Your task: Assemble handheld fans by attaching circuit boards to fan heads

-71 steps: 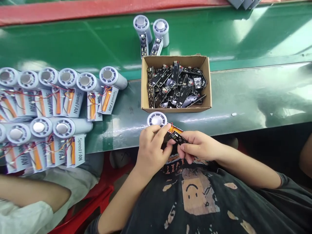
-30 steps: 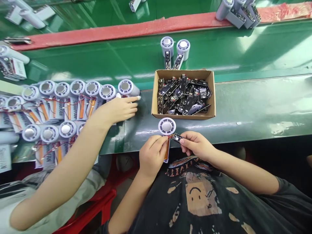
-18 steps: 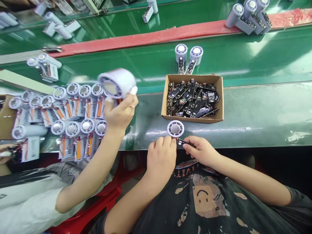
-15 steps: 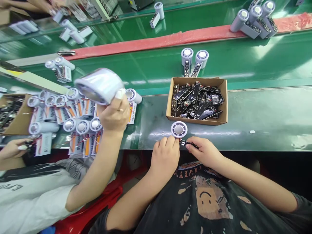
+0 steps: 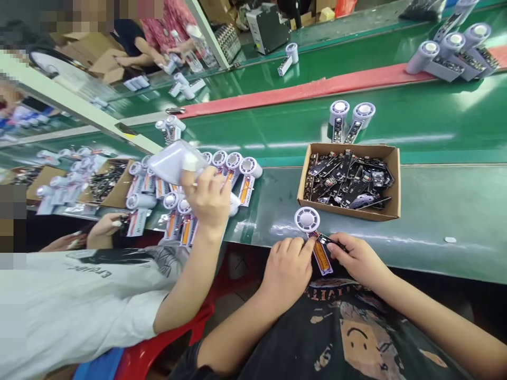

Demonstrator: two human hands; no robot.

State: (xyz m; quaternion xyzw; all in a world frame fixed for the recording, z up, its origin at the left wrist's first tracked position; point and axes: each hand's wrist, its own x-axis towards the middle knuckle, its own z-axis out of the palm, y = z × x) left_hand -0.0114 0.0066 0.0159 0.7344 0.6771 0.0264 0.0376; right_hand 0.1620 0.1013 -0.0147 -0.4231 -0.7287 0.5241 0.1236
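Observation:
A small handheld fan lies at the table's front edge, its round grille up and its handle pointing toward me. The handle is uncovered and shows an orange battery. My left hand is closed at the fan's neck, fingers curled by thin red wires; the fingertips are partly hidden. Between thumb and fingers, my right hand pinches a narrow black circuit board. The board's near end meets the wires beside my left fingertips.
Beyond my hands stands a cardboard box of circuit boards, with two fans behind it. At left, a co-worker's hand holds a blurred pale fan part above rows of fans. A white piece lies at right.
The view has swung left, shifting everything rightward. The fan's handle and orange battery now show between my hands. The co-worker's raised hand remains over the fans.

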